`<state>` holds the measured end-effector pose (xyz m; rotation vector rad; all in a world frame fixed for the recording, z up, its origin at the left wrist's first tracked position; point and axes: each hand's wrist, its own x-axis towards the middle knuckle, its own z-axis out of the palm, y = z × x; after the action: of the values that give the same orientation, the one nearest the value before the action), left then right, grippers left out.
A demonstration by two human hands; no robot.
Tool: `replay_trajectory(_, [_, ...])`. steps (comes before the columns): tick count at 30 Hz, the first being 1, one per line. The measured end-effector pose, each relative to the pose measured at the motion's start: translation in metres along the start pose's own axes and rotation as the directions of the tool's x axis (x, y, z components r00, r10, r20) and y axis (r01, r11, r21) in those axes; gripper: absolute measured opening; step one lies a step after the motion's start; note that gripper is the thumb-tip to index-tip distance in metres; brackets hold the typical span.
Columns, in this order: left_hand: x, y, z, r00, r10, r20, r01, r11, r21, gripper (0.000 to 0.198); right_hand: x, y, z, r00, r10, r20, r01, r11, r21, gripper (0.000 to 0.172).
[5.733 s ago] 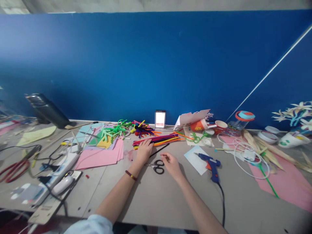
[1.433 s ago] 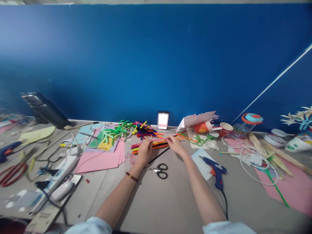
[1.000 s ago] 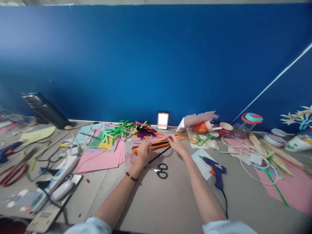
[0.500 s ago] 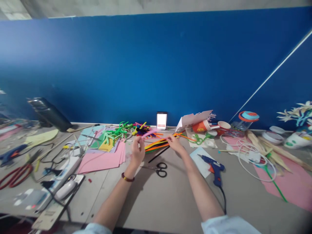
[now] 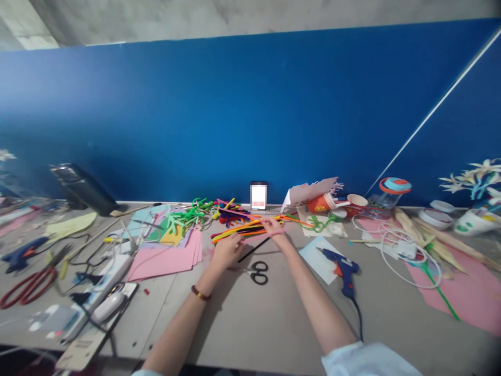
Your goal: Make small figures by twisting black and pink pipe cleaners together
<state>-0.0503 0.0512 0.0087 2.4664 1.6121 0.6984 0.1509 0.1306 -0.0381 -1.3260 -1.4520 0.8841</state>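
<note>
A bundle of straight pipe cleaners [image 5: 240, 230] in orange, yellow, black and pink lies on the grey table [image 5: 250, 324] near the blue wall. My right hand [image 5: 271, 226] rests on the bundle's right end with its fingers curled down onto the strands. My left hand [image 5: 227, 250] is low at the bundle's left end, fingers pinched on a pink pipe cleaner [image 5: 278, 233] that runs across my right wrist. A single black pipe cleaner [image 5: 254, 248] lies between my hands. Small black scissors [image 5: 256, 272] sit just in front of them.
A blue glue gun [image 5: 340, 266] lies on white paper at the right, its cord trailing to the table edge. Pink paper sheets [image 5: 164, 256] and green twisted pipe cleaners [image 5: 183, 214] are at the left. Red scissors [image 5: 23, 286], cables and a power strip [image 5: 105, 271] fill the far left. Paper cups [image 5: 324, 201] stand at the back right.
My left hand, raised with the pink pipe cleaner half a second ago, has dropped to the table. The pink strand now lies over my right wrist. The camera tilted up slightly.
</note>
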Motion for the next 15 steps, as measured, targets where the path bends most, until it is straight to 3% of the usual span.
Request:
replay_trajectory(5, [-0.004,-0.019,0.025,0.998,-0.062,0.03,0.061,0.997,0.041,0.037,0.003,-0.002,-0.015,1.0,0.013,-0.009,-0.013,0.999,0.036,0.022])
replay_trajectory(10, [-0.006,-0.021,0.025,0.991,-0.129,-0.023,0.13,0.989,0.076,0.056,0.0,-0.008,-0.021,1.0,0.026,0.005,-0.026,1.0,-0.007,0.018])
replay_trajectory(15, [-0.004,-0.02,0.021,0.984,-0.177,-0.006,0.175,0.965,0.197,0.061,-0.009,-0.021,-0.008,0.996,0.031,0.079,-0.027,0.998,-0.05,0.011])
